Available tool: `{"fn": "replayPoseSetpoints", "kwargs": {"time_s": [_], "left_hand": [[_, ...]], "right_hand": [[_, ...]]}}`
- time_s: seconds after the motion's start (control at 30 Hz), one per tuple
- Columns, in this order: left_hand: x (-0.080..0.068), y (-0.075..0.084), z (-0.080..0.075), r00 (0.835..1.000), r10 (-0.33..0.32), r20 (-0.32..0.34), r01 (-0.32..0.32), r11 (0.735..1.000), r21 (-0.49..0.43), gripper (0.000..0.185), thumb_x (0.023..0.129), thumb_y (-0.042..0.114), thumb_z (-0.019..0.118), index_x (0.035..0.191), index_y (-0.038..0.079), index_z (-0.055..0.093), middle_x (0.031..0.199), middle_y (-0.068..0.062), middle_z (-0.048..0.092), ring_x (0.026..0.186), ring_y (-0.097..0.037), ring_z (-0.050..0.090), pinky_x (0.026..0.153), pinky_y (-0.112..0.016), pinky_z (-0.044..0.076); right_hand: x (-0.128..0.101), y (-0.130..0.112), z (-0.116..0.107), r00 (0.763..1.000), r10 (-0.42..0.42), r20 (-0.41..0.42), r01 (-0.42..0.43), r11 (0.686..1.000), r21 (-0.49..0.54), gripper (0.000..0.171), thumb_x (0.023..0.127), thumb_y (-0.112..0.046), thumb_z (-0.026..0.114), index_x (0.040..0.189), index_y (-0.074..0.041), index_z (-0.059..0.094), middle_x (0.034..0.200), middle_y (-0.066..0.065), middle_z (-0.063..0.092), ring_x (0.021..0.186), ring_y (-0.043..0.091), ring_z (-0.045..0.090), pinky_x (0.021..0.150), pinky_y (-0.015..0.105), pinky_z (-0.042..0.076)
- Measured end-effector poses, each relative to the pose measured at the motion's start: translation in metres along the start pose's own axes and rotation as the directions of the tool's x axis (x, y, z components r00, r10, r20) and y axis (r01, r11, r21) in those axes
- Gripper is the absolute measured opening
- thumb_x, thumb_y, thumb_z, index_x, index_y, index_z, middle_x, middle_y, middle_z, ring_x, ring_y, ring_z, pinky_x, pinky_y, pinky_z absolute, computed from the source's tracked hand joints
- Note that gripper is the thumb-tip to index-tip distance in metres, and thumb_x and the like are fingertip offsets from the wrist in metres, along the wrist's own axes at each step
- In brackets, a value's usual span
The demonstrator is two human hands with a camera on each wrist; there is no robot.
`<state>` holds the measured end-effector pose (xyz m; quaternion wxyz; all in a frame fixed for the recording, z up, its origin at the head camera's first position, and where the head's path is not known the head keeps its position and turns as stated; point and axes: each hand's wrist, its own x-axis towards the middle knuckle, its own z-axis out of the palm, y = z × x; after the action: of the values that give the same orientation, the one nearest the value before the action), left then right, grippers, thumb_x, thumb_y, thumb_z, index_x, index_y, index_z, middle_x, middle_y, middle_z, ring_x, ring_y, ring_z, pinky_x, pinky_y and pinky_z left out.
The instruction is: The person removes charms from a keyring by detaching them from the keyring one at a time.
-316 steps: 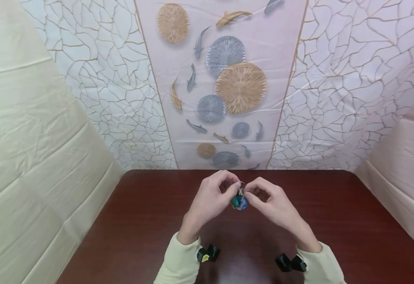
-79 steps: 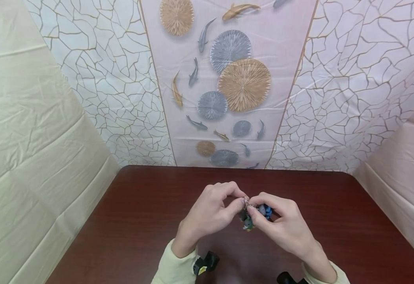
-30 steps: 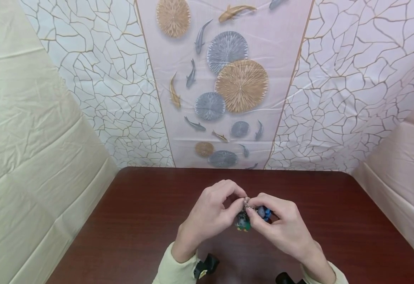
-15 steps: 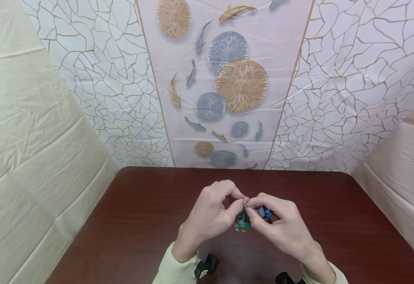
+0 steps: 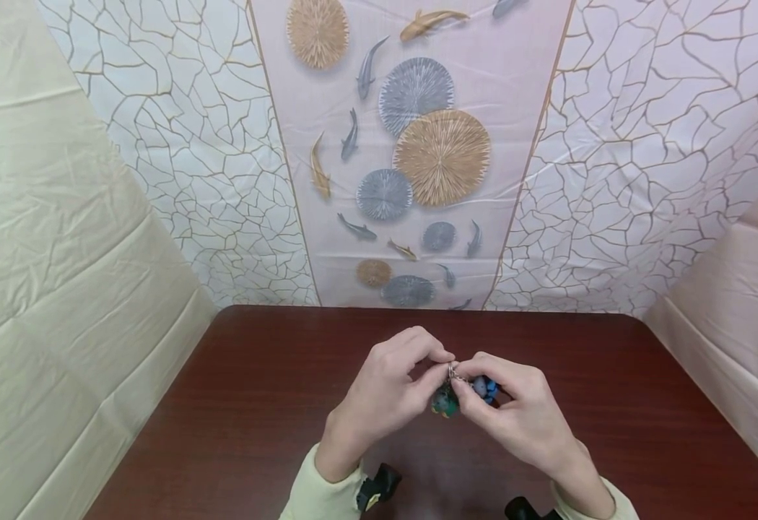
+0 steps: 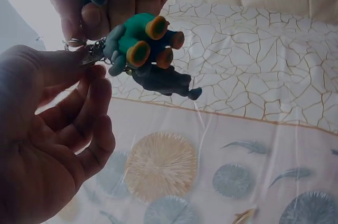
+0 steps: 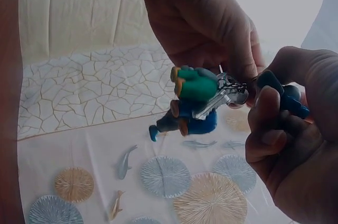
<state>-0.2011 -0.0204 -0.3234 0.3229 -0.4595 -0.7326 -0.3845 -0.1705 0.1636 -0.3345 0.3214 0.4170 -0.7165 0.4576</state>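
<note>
Above the table, my left hand [image 5: 385, 375] pinches a metal key ring [image 5: 450, 369] between thumb and index finger. Several small figurines hang from the ring on short chains. A green figurine [image 6: 140, 39] with orange-soled feet dangles below it, beside a dark grey figurine [image 6: 163, 81]. My right hand [image 5: 515, 404] pinches the chain of a blue figurine keychain [image 5: 485, 388] close by the ring, its fingers curled about the figurine. In the right wrist view, a silver metal piece [image 7: 214, 102] hangs among the figurines. The fingertips partly hide the ring.
Both hands are over a dark red-brown table [image 5: 255, 404]. Behind it hangs a cloth backdrop [image 5: 418, 217] printed with fish and round shapes, and cream fabric [image 5: 93, 289] stands at the sides. Black wrist cameras [image 5: 379, 485] sit at the sleeves.
Since the earliest frame, the hands have come lower, and the blue figurine has moved right, apart from the green one. Over the last second, the green figurine has only turned slightly.
</note>
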Motion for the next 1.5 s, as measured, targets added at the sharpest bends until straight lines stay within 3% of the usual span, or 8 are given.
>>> {"fn": "replayPoseSetpoints", "kwargs": {"time_s": [0.27, 0.57, 0.67, 0.83, 1.0, 1.13, 1.27, 1.5], "left_hand": [[-0.0028, -0.0002, 0.0006, 0.994, -0.107, 0.006, 0.107, 0.994, 0.020, 0.013, 0.082, 0.003, 0.069, 0.080, 0.015, 0.064, 0.079, 0.006, 0.069, 0.066, 0.002, 0.056, 0.064, -0.009, 0.043], [-0.0015, 0.0031, -0.0033, 0.958, -0.272, 0.089, 0.277, 0.960, -0.046, 0.012, 0.084, 0.008, 0.067, 0.076, 0.017, 0.065, 0.073, 0.008, 0.068, 0.057, 0.001, 0.050, 0.053, -0.008, 0.037], [-0.0014, 0.0030, -0.0039, 0.964, -0.246, 0.098, 0.252, 0.966, -0.054, 0.011, 0.086, 0.006, 0.066, 0.081, 0.016, 0.065, 0.077, 0.007, 0.067, 0.061, 0.003, 0.051, 0.056, -0.007, 0.040], [-0.0010, 0.0024, -0.0029, 0.995, -0.089, 0.041, 0.089, 0.996, 0.008, 0.007, 0.089, 0.005, 0.068, 0.090, 0.012, 0.065, 0.085, 0.004, 0.063, 0.072, -0.001, 0.056, 0.067, -0.005, 0.044], [-0.0009, 0.0037, -0.0020, 0.999, -0.018, -0.033, 0.020, 0.998, 0.060, 0.009, 0.087, 0.004, 0.069, 0.084, 0.011, 0.065, 0.085, 0.004, 0.064, 0.074, -0.002, 0.059, 0.070, -0.004, 0.045], [-0.0013, 0.0041, -0.0014, 0.998, -0.048, -0.046, 0.050, 0.998, 0.035, 0.014, 0.082, -0.001, 0.070, 0.080, 0.012, 0.064, 0.081, 0.004, 0.065, 0.068, 0.000, 0.057, 0.064, -0.003, 0.043], [-0.0024, 0.0041, -0.0022, 0.992, -0.122, -0.011, 0.122, 0.992, -0.031, 0.015, 0.081, -0.002, 0.069, 0.078, 0.012, 0.064, 0.080, 0.004, 0.068, 0.064, 0.002, 0.055, 0.058, -0.004, 0.042], [-0.0031, 0.0053, -0.0045, 0.963, -0.263, 0.062, 0.269, 0.958, -0.102, 0.014, 0.084, 0.002, 0.067, 0.076, 0.014, 0.064, 0.083, 0.004, 0.071, 0.064, 0.005, 0.055, 0.055, -0.007, 0.044]], "right_hand": [[-0.0007, -0.0004, 0.0016, 1.000, 0.018, 0.010, -0.018, 1.000, -0.008, 0.035, 0.071, 0.018, 0.070, 0.091, -0.010, 0.067, 0.074, -0.006, 0.055, 0.061, -0.001, 0.044, 0.048, 0.012, 0.034], [0.0000, -0.0002, 0.0021, 1.000, -0.018, 0.006, 0.018, 1.000, -0.005, 0.030, 0.073, 0.016, 0.070, 0.091, -0.008, 0.067, 0.075, -0.005, 0.057, 0.062, -0.001, 0.045, 0.047, 0.014, 0.035], [0.0003, 0.0001, 0.0020, 1.000, -0.021, 0.000, 0.021, 1.000, -0.012, 0.030, 0.072, 0.016, 0.069, 0.090, -0.008, 0.067, 0.075, -0.005, 0.057, 0.062, -0.001, 0.046, 0.048, 0.013, 0.036], [0.0007, 0.0007, 0.0014, 0.999, -0.026, -0.018, 0.026, 0.999, -0.025, 0.029, 0.072, 0.017, 0.068, 0.089, -0.007, 0.066, 0.075, -0.004, 0.057, 0.063, -0.001, 0.047, 0.051, 0.010, 0.037], [0.0006, -0.0001, 0.0019, 1.000, -0.013, -0.017, 0.012, 1.000, -0.023, 0.031, 0.072, 0.017, 0.068, 0.089, -0.009, 0.066, 0.075, -0.004, 0.057, 0.063, -0.001, 0.046, 0.051, 0.011, 0.036], [-0.0001, -0.0007, 0.0028, 1.000, 0.002, -0.002, -0.002, 1.000, -0.023, 0.033, 0.072, 0.017, 0.070, 0.091, -0.010, 0.066, 0.075, -0.005, 0.056, 0.063, -0.001, 0.046, 0.049, 0.010, 0.036], [-0.0007, -0.0011, 0.0035, 1.000, 0.001, 0.014, -0.001, 1.000, -0.015, 0.033, 0.073, 0.017, 0.070, 0.092, -0.010, 0.066, 0.076, -0.005, 0.056, 0.063, -0.001, 0.045, 0.048, 0.010, 0.035], [-0.0004, -0.0005, 0.0039, 0.999, -0.028, 0.022, 0.029, 1.000, -0.012, 0.026, 0.077, 0.012, 0.070, 0.092, -0.009, 0.066, 0.076, -0.005, 0.057, 0.063, -0.001, 0.046, 0.050, 0.008, 0.036]]}}
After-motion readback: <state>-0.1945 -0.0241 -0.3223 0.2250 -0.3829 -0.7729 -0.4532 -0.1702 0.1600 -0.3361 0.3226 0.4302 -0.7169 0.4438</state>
